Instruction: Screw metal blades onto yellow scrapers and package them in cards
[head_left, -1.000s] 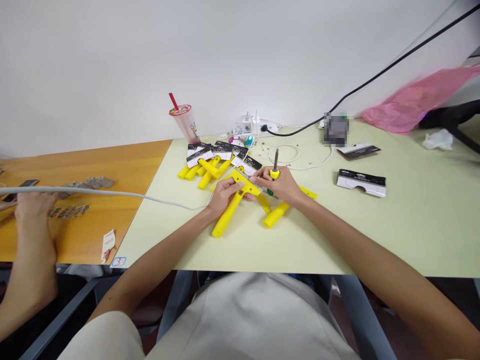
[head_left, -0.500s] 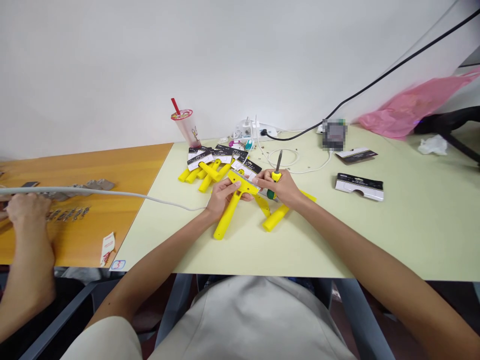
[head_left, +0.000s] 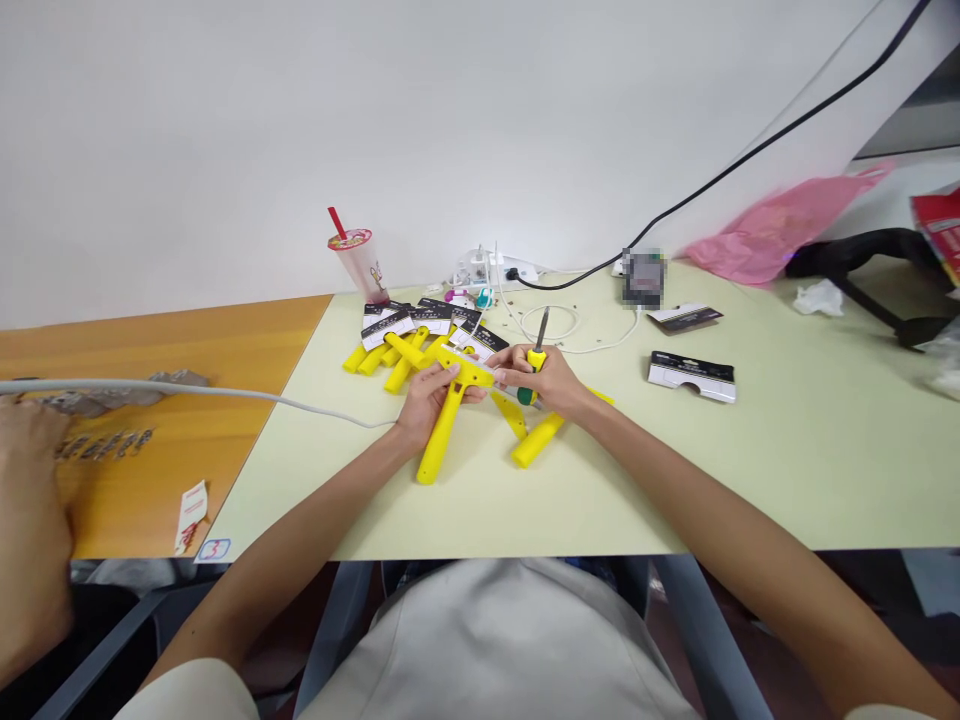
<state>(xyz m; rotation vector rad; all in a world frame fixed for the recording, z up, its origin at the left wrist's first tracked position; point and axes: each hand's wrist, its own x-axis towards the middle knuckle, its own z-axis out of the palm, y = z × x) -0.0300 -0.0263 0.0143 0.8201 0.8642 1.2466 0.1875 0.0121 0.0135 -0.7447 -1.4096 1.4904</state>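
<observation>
My left hand (head_left: 426,405) is closed around the neck of a yellow scraper (head_left: 441,440), whose handle points down toward me and whose wide head faces away. In my right hand (head_left: 559,382) is a screwdriver (head_left: 536,358) with a yellow-and-green handle, its metal shaft pointing up and away from the scraper. The thumb and fingertips of that hand touch the right end of the scraper head; whether they pinch a small part there I cannot make out. Under my right wrist lie a loose yellow handle (head_left: 538,442) and a flat yellow piece (head_left: 510,412).
Several yellow scrapers (head_left: 397,375) with black-and-white cards lie behind my left hand. Beyond stand a drink cup (head_left: 358,270) and a power strip (head_left: 480,268) with cables. Card sleeves (head_left: 691,377) and a pink bag (head_left: 772,235) are rightward. Another person's arm (head_left: 30,530) rests at left.
The camera view has turned slightly right, so everything appears shifted left. My hands keep nearly the same hold on the scraper and screwdriver.
</observation>
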